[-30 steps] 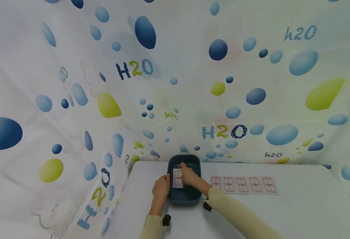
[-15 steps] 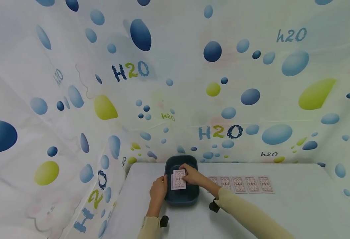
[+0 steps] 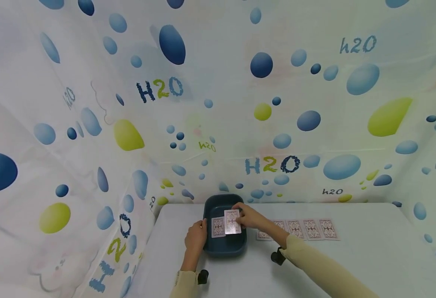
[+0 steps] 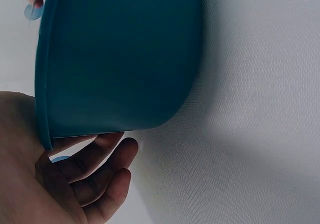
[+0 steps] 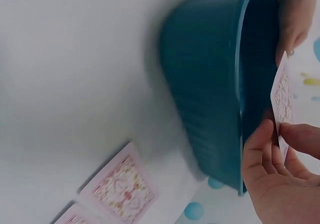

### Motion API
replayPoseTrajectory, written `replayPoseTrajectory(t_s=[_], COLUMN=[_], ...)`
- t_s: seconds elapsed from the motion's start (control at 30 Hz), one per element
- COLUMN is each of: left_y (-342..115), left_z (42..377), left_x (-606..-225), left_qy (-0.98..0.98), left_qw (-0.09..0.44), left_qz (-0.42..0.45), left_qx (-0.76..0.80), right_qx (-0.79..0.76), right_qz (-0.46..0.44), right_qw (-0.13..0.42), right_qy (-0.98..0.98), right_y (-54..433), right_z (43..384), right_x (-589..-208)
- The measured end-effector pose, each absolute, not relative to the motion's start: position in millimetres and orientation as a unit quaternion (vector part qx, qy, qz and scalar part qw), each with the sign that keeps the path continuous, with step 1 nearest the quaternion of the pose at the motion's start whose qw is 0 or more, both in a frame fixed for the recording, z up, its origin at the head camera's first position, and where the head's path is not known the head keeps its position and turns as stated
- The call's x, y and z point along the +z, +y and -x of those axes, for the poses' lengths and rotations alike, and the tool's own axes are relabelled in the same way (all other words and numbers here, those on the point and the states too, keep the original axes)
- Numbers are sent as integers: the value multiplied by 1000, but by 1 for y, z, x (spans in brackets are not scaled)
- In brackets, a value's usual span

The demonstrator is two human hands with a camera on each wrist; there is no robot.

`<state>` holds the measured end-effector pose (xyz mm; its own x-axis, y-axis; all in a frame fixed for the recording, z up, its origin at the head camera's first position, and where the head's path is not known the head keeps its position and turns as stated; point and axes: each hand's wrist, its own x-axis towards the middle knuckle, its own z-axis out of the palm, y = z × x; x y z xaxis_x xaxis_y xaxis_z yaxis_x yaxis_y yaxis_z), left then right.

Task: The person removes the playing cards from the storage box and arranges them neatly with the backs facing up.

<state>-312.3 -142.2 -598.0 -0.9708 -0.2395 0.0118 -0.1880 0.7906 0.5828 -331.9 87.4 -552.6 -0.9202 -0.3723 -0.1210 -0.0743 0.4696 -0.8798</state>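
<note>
A dark teal plastic bin (image 3: 223,247) stands on the white table. At its left side, my left hand (image 3: 195,236) holds the rim; in the left wrist view its curled fingers (image 4: 102,184) lie along the outer wall. My right hand (image 3: 249,217) pinches a playing card (image 3: 232,222) by its right edge, between thumb and fingers. The card's red-patterned back faces up, and it is raised over the bin, as the right wrist view shows with the card (image 5: 283,97) above the rim. Another playing card (image 3: 218,227), back up, lies inside the bin.
Several playing cards (image 3: 311,229) lie back up in a row on the table (image 3: 363,256), right of the bin; the right forearm partly covers the leftmost ones. A white curtain (image 3: 225,62) with blue and green drops hangs behind and left.
My right hand has lifted the playing card off the one beneath and carried it rightwards, uncovering the card in the bin. My left hand keeps holding the rim. The head view has shifted slightly.
</note>
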Motion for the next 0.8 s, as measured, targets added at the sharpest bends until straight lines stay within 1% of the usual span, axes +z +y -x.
replayPoseTrajectory(t_s=[0.23, 0.6, 0.8], left_y=[-141, -141, -141], left_z=[312, 308, 310], left_x=[-598, -597, -596], left_qy=[-945, -944, -944], left_qw=[42, 44, 50], left_qz=[-115, -110, -107], left_qx=[-304, -307, -308], right_qx=[-512, -495, -494], right_qz=[118, 157, 156], right_qw=[157, 150, 152], right_qy=[836, 841, 842], right_y=[113, 149, 170], right_z=[331, 323, 322], right_x=[-558, -558, -559])
